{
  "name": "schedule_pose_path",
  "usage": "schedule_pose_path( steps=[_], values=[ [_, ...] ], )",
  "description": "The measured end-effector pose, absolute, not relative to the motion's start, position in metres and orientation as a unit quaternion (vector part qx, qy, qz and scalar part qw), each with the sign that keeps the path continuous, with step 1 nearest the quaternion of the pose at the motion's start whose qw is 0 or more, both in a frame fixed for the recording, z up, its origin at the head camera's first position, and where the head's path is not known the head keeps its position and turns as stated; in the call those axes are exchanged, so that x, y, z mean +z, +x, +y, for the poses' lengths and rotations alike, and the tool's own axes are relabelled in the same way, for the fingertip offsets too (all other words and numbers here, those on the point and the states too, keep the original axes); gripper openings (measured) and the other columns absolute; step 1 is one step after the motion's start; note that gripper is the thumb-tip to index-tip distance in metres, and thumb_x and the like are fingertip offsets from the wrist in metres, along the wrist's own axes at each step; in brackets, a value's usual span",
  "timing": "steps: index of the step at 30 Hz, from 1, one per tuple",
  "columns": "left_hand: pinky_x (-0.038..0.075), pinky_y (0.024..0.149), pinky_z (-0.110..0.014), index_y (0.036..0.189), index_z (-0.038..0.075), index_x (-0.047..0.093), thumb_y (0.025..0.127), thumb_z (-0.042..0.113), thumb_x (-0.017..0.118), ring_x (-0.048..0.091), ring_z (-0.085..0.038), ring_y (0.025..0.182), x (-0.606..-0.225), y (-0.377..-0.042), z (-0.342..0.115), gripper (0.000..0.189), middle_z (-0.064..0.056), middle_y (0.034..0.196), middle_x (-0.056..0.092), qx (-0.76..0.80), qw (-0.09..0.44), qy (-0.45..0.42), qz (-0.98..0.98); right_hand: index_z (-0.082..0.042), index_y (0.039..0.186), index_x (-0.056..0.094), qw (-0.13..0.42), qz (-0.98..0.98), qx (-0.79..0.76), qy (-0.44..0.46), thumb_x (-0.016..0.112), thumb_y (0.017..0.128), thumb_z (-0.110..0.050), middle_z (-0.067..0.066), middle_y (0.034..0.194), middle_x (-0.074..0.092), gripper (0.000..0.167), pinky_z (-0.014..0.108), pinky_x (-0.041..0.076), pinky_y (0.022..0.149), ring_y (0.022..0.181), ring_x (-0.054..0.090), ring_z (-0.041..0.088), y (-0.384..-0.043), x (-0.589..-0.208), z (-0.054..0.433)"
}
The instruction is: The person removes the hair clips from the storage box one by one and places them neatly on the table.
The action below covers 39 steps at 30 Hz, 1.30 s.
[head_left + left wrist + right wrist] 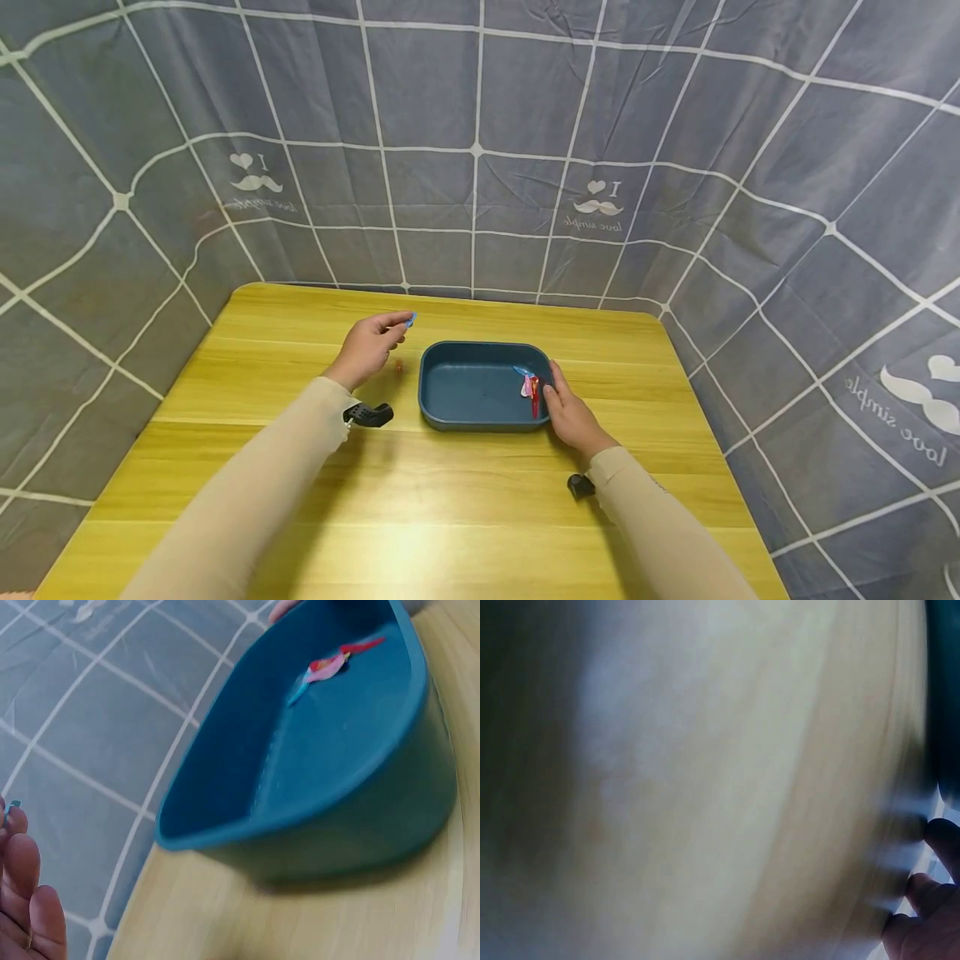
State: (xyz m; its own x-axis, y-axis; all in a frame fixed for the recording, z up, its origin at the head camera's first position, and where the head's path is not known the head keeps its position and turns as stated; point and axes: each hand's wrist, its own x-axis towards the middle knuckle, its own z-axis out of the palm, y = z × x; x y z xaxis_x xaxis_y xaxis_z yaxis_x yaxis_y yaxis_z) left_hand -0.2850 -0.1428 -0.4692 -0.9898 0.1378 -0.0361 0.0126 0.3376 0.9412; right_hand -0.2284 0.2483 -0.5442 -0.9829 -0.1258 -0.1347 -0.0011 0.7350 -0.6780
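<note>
A dark blue-green rectangular tray (480, 427) stands on the table. Inside, at its right end, lie a few small slender pieces: a red one (535, 400), a pink one (526, 387) and a blue one (522, 371). Their kind is too small to tell. To the left of the tray and above the table, my left hand (367, 346) pinches a small blue piece (410, 320) between thumb and fingertips. My right hand (573, 417) holds the tray's right side, thumb over the rim and fingers along the outer wall.
A small reddish-brown piece (398, 366) lies on the wooden table (450, 508) between my left hand and the tray. Grey curtains (435, 192) with white lines hang behind the table and on both sides. A black wrist camera mount (369, 414) sticks out from the left sleeve.
</note>
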Motion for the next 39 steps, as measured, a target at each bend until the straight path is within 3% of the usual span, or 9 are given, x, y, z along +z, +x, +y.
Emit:
schedule_pose_path(
  steps=[4, 11, 18, 25, 31, 39],
  values=[
    [0.05, 0.111, -0.055, 0.149, 0.013, 0.06, 0.111, 0.028, 0.057, 0.062, -0.042, 0.129, -0.475, -0.284, -0.158, 0.042, -0.019, 0.142, 0.062, 0.571, 0.052, 0.04, 0.818, -0.022, 0.171, 0.009, 0.086, 0.927, -0.362, -0.036, 0.032, 0.116, -0.04, 0.025, 0.165, 0.039, 0.063, 0.068, 0.033, 0.121, 0.145, 0.046, 0.053, -0.228, -0.543, 0.249],
    [0.055, 0.088, -0.035, 0.148, 0.01, 0.059, 0.11, 0.023, 0.058, 0.063, -0.037, 0.114, -0.486, -0.284, -0.18, 0.041, -0.012, 0.123, 0.062, 0.533, 0.036, 0.025, 0.845, -0.023, 0.171, 0.009, 0.088, 0.926, -0.365, -0.034, 0.033, 0.116, -0.04, 0.024, 0.166, 0.038, 0.063, 0.067, 0.032, 0.122, 0.146, 0.045, 0.053, -0.228, -0.544, 0.251],
    [0.053, 0.079, -0.027, 0.151, 0.005, 0.055, 0.108, 0.015, 0.06, 0.063, -0.032, 0.11, -0.499, -0.286, -0.194, 0.044, -0.014, 0.12, 0.062, 0.503, 0.063, 0.019, 0.862, -0.025, 0.171, 0.007, 0.092, 0.928, -0.361, -0.032, 0.031, 0.115, -0.045, 0.023, 0.167, 0.037, 0.064, 0.066, 0.031, 0.123, 0.147, 0.044, 0.052, -0.227, -0.543, 0.251],
    [0.052, 0.071, -0.028, 0.15, 0.004, 0.055, 0.108, 0.013, 0.059, 0.06, -0.028, 0.096, -0.512, -0.288, -0.196, 0.044, -0.016, 0.123, 0.061, 0.463, 0.103, 0.026, 0.88, -0.029, 0.171, 0.006, 0.097, 0.928, -0.36, -0.026, 0.031, 0.115, -0.045, 0.023, 0.167, 0.038, 0.064, 0.067, 0.031, 0.123, 0.146, 0.044, 0.053, -0.228, -0.543, 0.252],
    [0.052, 0.072, -0.029, 0.146, 0.002, 0.059, 0.106, 0.014, 0.062, 0.063, -0.024, 0.088, -0.523, -0.291, -0.193, 0.042, -0.017, 0.118, 0.064, 0.45, 0.119, 0.03, 0.884, -0.028, 0.171, 0.006, 0.099, 0.925, -0.365, -0.027, 0.03, 0.115, -0.046, 0.022, 0.168, 0.036, 0.064, 0.066, 0.03, 0.124, 0.148, 0.043, 0.052, -0.228, -0.542, 0.251],
    [0.05, 0.079, -0.031, 0.143, 0.001, 0.061, 0.106, 0.014, 0.064, 0.06, -0.024, 0.093, -0.531, -0.294, -0.191, 0.039, -0.012, 0.109, 0.065, 0.43, 0.13, 0.043, 0.893, -0.026, 0.171, 0.006, 0.097, 0.927, -0.36, -0.028, 0.029, 0.115, -0.045, 0.022, 0.169, 0.035, 0.064, 0.066, 0.029, 0.124, 0.148, 0.042, 0.052, -0.229, -0.543, 0.248]
  ],
)
